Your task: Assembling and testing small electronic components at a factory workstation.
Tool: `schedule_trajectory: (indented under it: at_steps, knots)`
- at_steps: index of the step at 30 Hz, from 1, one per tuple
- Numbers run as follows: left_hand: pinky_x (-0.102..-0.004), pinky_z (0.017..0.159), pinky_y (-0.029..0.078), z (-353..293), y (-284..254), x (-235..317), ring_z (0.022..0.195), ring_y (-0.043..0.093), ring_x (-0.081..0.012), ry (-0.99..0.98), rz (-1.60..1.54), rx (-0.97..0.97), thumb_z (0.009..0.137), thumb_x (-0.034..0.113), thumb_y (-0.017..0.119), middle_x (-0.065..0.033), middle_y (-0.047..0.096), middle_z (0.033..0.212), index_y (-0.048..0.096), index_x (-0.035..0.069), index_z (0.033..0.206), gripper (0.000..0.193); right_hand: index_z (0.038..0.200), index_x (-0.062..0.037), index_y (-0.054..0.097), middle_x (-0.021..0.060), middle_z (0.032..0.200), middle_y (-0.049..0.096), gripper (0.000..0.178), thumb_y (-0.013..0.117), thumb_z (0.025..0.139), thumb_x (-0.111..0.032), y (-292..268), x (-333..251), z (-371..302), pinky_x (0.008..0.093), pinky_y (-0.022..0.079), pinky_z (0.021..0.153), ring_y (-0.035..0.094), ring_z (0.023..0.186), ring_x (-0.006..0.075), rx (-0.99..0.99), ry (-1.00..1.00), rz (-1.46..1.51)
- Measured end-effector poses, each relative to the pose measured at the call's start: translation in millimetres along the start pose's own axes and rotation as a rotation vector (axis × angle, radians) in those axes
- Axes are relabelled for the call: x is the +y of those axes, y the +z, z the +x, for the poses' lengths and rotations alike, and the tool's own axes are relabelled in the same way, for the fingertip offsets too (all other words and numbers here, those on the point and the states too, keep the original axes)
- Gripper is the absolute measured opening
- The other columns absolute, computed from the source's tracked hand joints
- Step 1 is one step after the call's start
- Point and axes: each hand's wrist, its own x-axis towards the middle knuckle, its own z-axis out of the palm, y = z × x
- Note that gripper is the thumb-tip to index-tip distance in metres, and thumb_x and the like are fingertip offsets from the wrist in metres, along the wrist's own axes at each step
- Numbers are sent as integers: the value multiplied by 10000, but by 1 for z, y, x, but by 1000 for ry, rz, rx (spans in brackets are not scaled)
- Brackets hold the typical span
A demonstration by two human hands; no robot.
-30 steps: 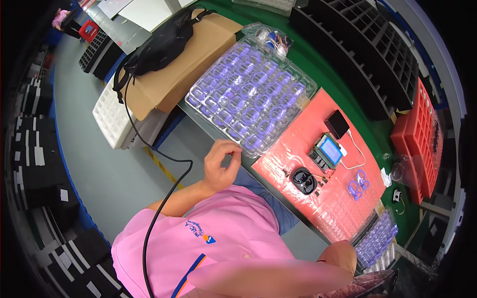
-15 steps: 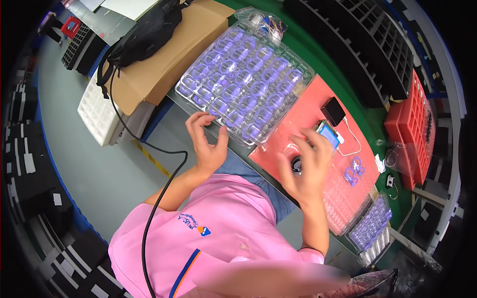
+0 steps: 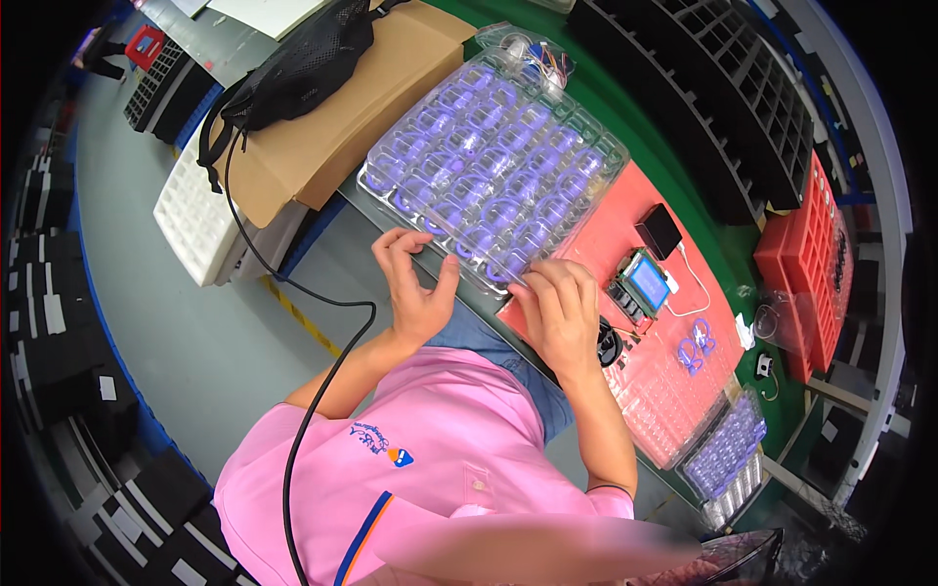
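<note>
A large clear plastic blister tray (image 3: 391, 202) full of purple loop-shaped parts (image 3: 505, 161) lies on the table in front of me. At its near edge is my left hand (image 3: 418, 293), fingers bent against the rim and thumb held apart from them. My right hand (image 3: 560, 317) is at the tray's near right corner, thumb and fingers closed on its edge. Just right of that hand, a small circuit board with a lit blue screen (image 3: 645, 281) and a round black part (image 3: 608, 344) lie on the red mat (image 3: 650, 376).
A black box (image 3: 660, 231) with a white cable and some purple loops (image 3: 696, 347) sit on the mat. Another filled tray (image 3: 725, 451) is at the near right. Left stands a cardboard box (image 3: 322, 146) under a black mesh bag (image 3: 303, 63). A black cable (image 3: 298, 459) crosses my left side.
My right hand has moved left from over the circuit board to the tray's corner and closed on its edge. The screen and round part are more exposed. My left hand stays near the rim.
</note>
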Motion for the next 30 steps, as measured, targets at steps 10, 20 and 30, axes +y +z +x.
schedule_trajectory:
  at_steps: [10, 20, 30]
  knots:
    - [-347, 980, 459, 8, -11, 13, 1141, 560, -230, 22, -65, -44, 996, 32, 671, -130, 563, 1269, 550, 19, 1253, 285, 1049, -40, 703, 94, 1122, 683, 340, 871, 771, -140, 4, 6, -20, 453, 542, 921, 642, 1076, 305, 109, -46, 23]
    - [-288, 817, 509, 26, -7, 25, 956, 626, -157, -357, -528, 3, 1085, 140, 610, -118, 658, 1089, 509, 12, 1107, 164, 1022, -16, 713, 85, 1135, 678, 303, 816, 792, -185, 5, -13, -25, 444, 549, 954, 644, 1101, 281, 277, -22, -18]
    - [-253, 728, 467, 28, -6, 25, 840, 565, -98, -272, -41, 37, 1036, 151, 712, -54, 628, 988, 557, 29, 1056, 199, 1079, 1, 686, 98, 1206, 652, 354, 747, 805, -215, 10, -11, -25, 411, 496, 1038, 604, 1192, 268, 161, -13, -69]
